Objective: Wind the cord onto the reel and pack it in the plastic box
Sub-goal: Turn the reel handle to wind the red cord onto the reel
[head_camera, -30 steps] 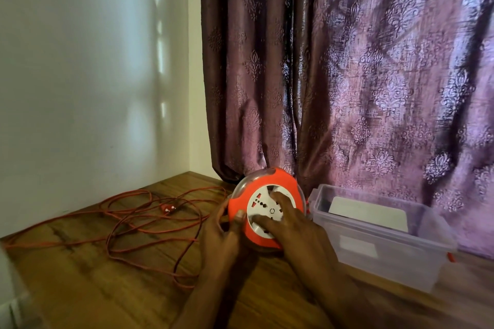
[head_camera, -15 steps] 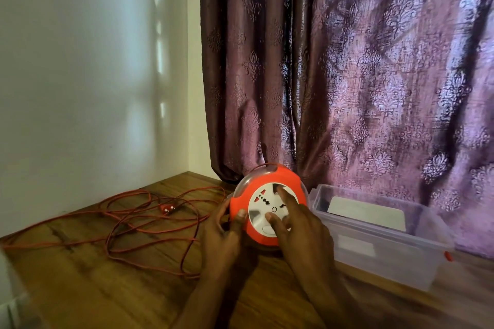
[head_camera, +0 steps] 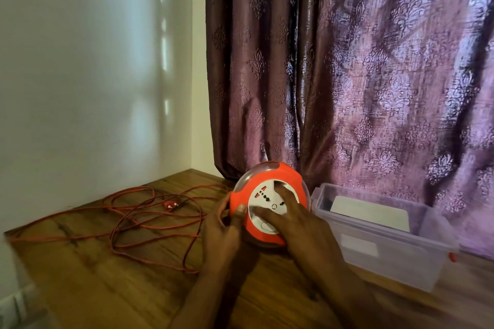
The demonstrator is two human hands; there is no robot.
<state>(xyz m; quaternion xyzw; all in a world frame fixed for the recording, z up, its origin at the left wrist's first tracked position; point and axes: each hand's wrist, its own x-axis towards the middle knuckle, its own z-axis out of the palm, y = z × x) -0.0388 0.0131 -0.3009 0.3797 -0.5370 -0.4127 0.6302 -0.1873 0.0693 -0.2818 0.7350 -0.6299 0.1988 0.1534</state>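
Observation:
An orange reel [head_camera: 287,176] with a white socket face stands tilted on the wooden floor [head_camera: 107,288]. My left hand [head_camera: 224,227] grips its left rim, thumb on the orange edge. My right hand [head_camera: 296,224] lies on the white face, fingers spread and pressed into it. The orange cord [head_camera: 149,222] lies in loose loops on the floor to the left, its plug [head_camera: 170,205] among them. A clear plastic box [head_camera: 385,238] stands open just right of the reel.
A white wall [head_camera: 93,75] closes off the left side. A patterned purple curtain [head_camera: 361,75] hangs behind the reel and box. A white card [head_camera: 369,214] lies inside the box. A white socket strip [head_camera: 13,310] shows at the bottom left corner.
My right hand has turned on the reel's white face, fingers sweeping upward. The near cord loop on the floor has drawn in toward the reel. My left hand holds steady.

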